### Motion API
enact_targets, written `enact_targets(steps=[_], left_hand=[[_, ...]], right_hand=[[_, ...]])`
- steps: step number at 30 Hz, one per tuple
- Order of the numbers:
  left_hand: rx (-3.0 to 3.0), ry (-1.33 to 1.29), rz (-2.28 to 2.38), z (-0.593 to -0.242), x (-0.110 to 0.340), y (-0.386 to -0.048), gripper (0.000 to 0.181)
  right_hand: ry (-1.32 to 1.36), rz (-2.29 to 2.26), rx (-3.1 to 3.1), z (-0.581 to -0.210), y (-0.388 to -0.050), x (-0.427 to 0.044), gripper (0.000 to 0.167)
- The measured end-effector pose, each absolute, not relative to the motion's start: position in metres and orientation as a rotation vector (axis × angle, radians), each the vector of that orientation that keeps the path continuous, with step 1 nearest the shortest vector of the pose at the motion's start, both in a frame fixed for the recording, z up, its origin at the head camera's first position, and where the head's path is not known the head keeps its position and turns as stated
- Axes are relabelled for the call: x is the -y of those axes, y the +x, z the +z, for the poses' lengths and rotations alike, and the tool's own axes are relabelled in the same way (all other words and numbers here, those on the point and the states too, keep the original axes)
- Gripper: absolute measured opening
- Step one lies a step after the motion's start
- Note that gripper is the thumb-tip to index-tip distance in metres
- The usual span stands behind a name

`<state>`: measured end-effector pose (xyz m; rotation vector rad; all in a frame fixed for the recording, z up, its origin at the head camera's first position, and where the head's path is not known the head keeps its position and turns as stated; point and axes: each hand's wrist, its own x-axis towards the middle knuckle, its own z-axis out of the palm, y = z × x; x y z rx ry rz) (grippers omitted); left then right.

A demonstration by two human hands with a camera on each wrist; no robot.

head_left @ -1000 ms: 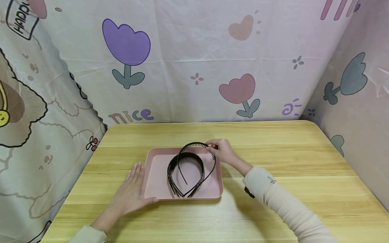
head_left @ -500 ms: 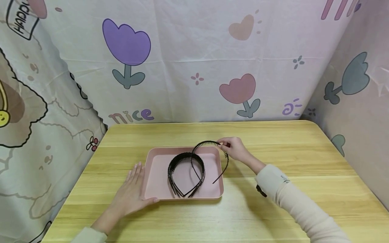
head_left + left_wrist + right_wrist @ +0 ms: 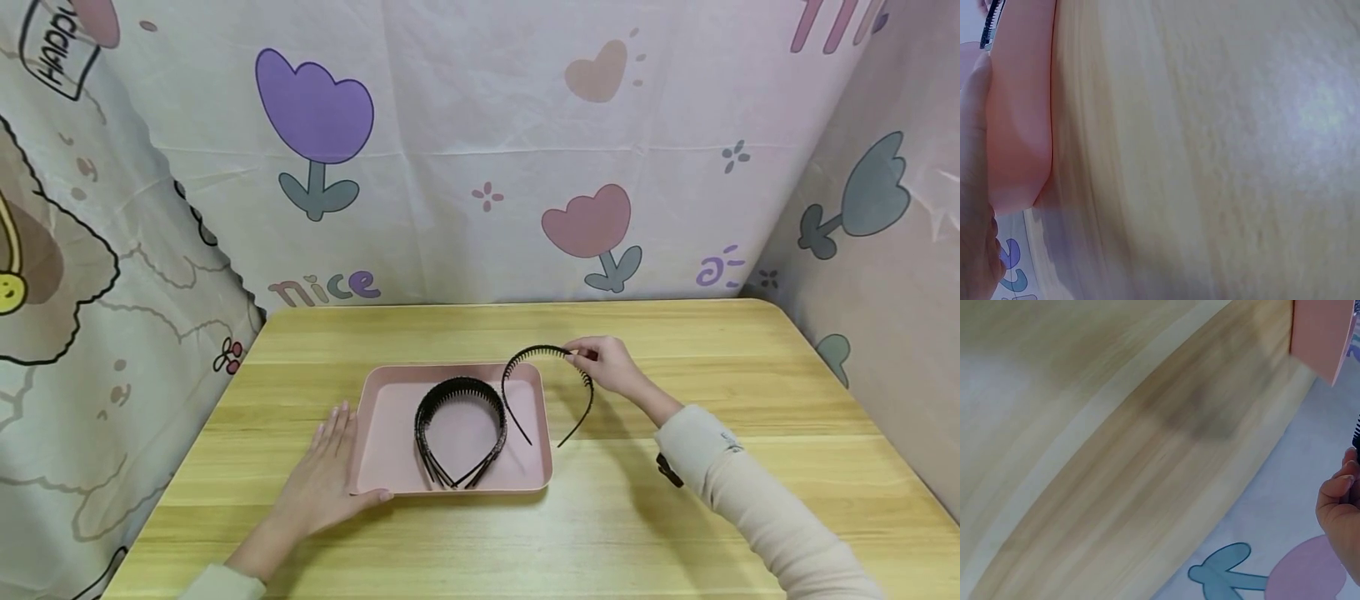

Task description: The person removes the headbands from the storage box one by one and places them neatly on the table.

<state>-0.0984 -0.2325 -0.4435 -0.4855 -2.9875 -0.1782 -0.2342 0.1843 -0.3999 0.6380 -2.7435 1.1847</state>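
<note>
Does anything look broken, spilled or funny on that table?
Nothing stands out: the pink tray sits flat on the table, the black headbands inside are bunched together, and the headband in the right hand shows no visible break.

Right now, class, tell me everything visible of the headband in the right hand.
The headband is a thin black arch, plastic-looking, with comb-like teeth inside its curve and two free ends. The right hand pinches its upper right; in the head view it overlaps the right rim of the pink tray.
</note>
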Motion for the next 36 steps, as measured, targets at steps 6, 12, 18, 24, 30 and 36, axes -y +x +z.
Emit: enact_targets(steps=[6,12,18,24,30,36], left_hand=[[2.981,-0.477,-0.177,-0.445,0.233,-0.099,0.117],[2.968,-0.48,-0.18,-0.446,0.233,-0.099,0.118],[2.925,-0.497,-0.184,-0.449,0.234,-0.099,0.117],[2.948,-0.48,-0.187,-0.447,0.233,-0.098,0.117],[2.97,-0.478,-0.172,-0.445,0.232,-0.098,0.117],[2.976,-0.481,-0.181,-0.446,0.233,-0.098,0.117]], right_hand=[[0.582,1.178,2.77,-0.402,-0.236,-0.2,0.02],[0.495,1.177,2.786,-0.407,-0.243,-0.216,0.022],[0.466,1.159,2.776,-0.411,-0.253,-0.228,0.021],[0.454,1.131,2.791,-0.413,-0.261,-0.234,0.021],[0.408,1.143,2.822,-0.418,-0.267,-0.237,0.022],[0.353,1.134,2.846,-0.432,-0.274,-0.239,0.022]])
